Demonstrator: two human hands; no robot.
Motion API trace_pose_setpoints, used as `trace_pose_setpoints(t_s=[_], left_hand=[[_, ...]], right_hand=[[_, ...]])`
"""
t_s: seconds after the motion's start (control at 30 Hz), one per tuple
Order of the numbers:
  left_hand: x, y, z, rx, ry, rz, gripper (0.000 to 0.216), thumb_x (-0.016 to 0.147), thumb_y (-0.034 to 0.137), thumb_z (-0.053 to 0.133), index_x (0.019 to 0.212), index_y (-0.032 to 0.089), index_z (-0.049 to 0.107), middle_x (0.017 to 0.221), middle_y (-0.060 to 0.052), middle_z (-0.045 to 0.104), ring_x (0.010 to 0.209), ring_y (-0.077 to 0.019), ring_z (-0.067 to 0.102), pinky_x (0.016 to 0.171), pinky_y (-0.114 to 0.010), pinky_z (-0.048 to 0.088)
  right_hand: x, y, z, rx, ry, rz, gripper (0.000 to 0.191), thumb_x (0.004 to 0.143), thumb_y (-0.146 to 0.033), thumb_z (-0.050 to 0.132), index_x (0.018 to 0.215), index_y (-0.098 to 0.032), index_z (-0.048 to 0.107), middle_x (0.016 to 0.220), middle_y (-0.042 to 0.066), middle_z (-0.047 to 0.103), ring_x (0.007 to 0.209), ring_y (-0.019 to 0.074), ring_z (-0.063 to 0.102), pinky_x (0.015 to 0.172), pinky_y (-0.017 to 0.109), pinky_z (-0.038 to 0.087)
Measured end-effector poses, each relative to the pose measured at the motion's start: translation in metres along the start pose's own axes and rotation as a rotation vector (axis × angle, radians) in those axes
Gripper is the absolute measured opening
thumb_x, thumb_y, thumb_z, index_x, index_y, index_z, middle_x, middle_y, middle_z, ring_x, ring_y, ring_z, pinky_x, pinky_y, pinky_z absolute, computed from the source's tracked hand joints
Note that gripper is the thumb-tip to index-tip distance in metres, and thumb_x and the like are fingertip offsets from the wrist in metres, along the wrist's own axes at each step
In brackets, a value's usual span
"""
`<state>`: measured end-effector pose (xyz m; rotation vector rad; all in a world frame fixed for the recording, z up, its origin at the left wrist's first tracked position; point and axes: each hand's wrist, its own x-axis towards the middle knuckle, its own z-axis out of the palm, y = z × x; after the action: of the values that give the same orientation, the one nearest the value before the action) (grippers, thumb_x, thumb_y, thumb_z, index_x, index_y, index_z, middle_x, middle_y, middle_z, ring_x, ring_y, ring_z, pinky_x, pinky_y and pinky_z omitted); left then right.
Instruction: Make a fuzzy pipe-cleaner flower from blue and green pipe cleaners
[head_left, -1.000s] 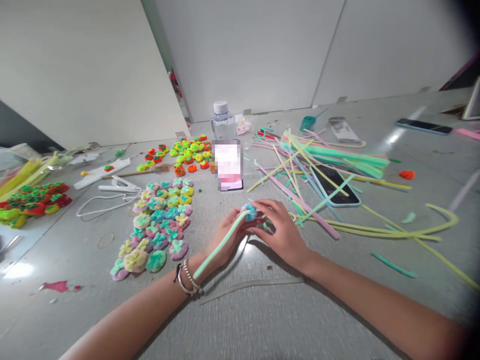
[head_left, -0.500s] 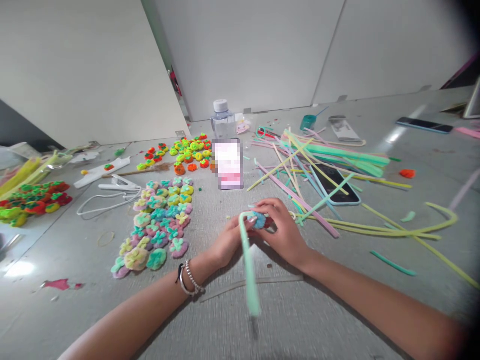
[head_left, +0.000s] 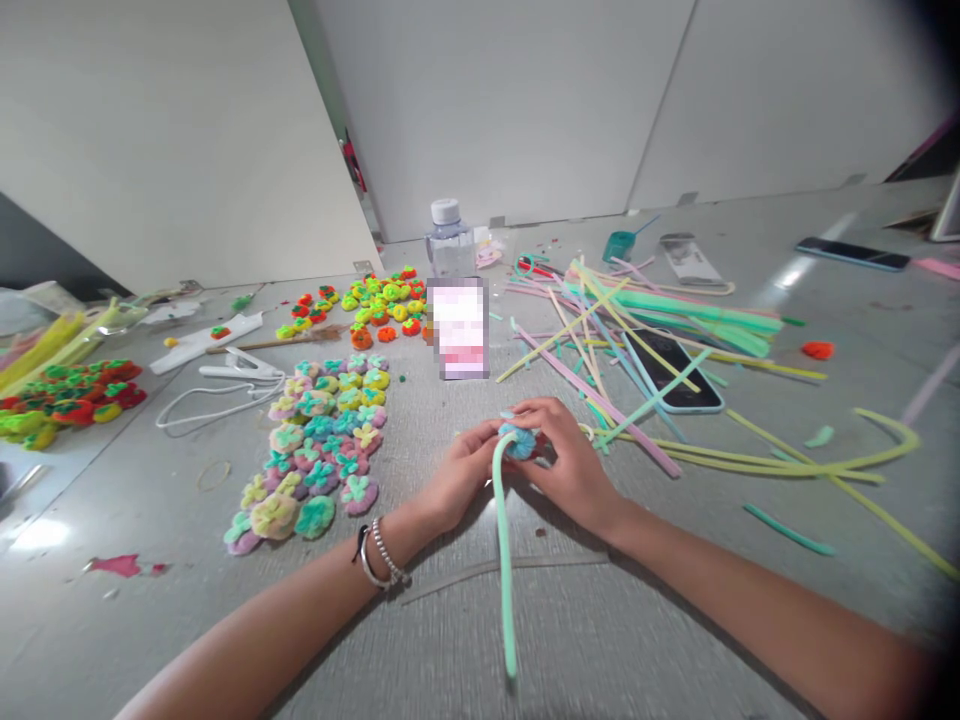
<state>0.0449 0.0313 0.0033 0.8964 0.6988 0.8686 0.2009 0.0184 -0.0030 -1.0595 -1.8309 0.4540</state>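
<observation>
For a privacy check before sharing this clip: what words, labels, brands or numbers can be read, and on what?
None can be read.
Upright card: pixelated, unreadable.
Water bottle: no legible label.
Flat packet: print too small.
Nearer phone: dark screen, no text.
Blue fuzzy piece between left hand and right hand: no text.

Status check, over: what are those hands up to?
Left hand and right hand pinch blue fuzzy ball. Mint stick trails from it. Loose sticks, phone close by.

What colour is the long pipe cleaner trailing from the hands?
The pipe cleaner is mint green, in the head view.
</observation>
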Motion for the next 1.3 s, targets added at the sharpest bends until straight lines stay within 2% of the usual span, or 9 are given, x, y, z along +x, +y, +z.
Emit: trace_pose_setpoints(t_s=[0.1,0.2,0.33,0.43,0.63,0.77,1.0,1.3], left_hand=[[0.001,0.002,0.001,-0.047,0.09,0.023,0.024,0.078,0.028,0.072,0.098,0.014,0.07,0.087,-0.006,0.069,0.074,-0.0125,0.061,0.071,-0.023,0.046],[0.001,0.003,0.002,-0.039,0.126,0.047,0.023,0.079,0.027,0.071,0.097,0.013,0.07,0.089,-0.007,0.069,0.078,-0.0135,0.062,0.075,-0.024,0.047],[0.0,0.002,0.001,-0.017,0.119,0.049,0.027,0.08,0.028,0.069,0.103,0.014,0.069,0.098,-0.008,0.069,0.088,-0.0169,0.063,0.083,-0.03,0.048],[0.0,0.002,0.001,-0.018,0.123,0.053,0.028,0.079,0.026,0.07,0.104,0.015,0.069,0.101,-0.009,0.069,0.092,-0.0184,0.064,0.085,-0.031,0.049],[0.001,0.001,0.0,-0.017,0.103,0.047,0.03,0.077,0.024,0.073,0.105,0.016,0.07,0.106,-0.01,0.07,0.092,-0.0183,0.066,0.083,-0.029,0.05],[0.002,-0.001,-0.002,0.002,0.093,0.06,0.03,0.078,0.024,0.072,0.107,0.016,0.069,0.107,-0.01,0.07,0.093,-0.0182,0.066,0.082,-0.028,0.049],[0.002,-0.004,-0.004,-0.002,0.112,0.063,0.027,0.081,0.027,0.07,0.106,0.018,0.07,0.11,-0.009,0.069,0.098,-0.0191,0.065,0.089,-0.031,0.047],[0.005,-0.008,-0.008,0.089,0.032,0.094,0.035,0.079,0.021,0.07,0.114,0.017,0.067,0.119,-0.012,0.066,0.107,-0.0228,0.061,0.095,-0.034,0.042]], right_hand=[[0.0,-0.001,0.0,0.04,-0.038,-0.021,0.045,0.079,-0.015,0.065,0.119,-0.029,0.049,0.118,0.007,0.055,0.114,0.0257,0.052,0.097,0.047,0.044],[-0.001,-0.003,-0.002,0.095,-0.077,-0.021,0.051,0.081,-0.011,0.056,0.127,-0.03,0.045,0.126,0.008,0.053,0.119,0.0251,0.049,0.101,0.047,0.042],[0.0,-0.003,-0.004,0.152,-0.073,0.036,0.038,0.088,-0.014,0.046,0.123,-0.029,0.051,0.122,0.008,0.057,0.117,0.0243,0.053,0.097,0.047,0.045],[0.001,-0.002,-0.003,0.164,-0.054,0.073,0.027,0.092,-0.022,0.047,0.117,-0.028,0.056,0.119,0.007,0.059,0.115,0.0239,0.054,0.096,0.046,0.045],[0.002,-0.002,-0.001,0.167,-0.037,0.151,0.02,0.095,-0.028,0.049,0.113,-0.029,0.057,0.114,0.006,0.061,0.106,0.0215,0.058,0.089,0.04,0.048],[0.002,-0.002,-0.001,0.173,-0.043,0.179,0.018,0.094,-0.029,0.051,0.111,-0.028,0.058,0.111,0.005,0.062,0.099,0.0198,0.06,0.084,0.037,0.049],[0.002,0.001,-0.001,0.151,-0.056,0.184,0.021,0.091,-0.025,0.055,0.112,-0.027,0.057,0.114,0.004,0.061,0.104,0.0201,0.059,0.085,0.036,0.048],[0.001,0.004,0.001,0.1,-0.018,0.206,0.026,0.084,-0.015,0.058,0.109,-0.024,0.057,0.108,0.004,0.063,0.098,0.0189,0.061,0.08,0.032,0.051]])
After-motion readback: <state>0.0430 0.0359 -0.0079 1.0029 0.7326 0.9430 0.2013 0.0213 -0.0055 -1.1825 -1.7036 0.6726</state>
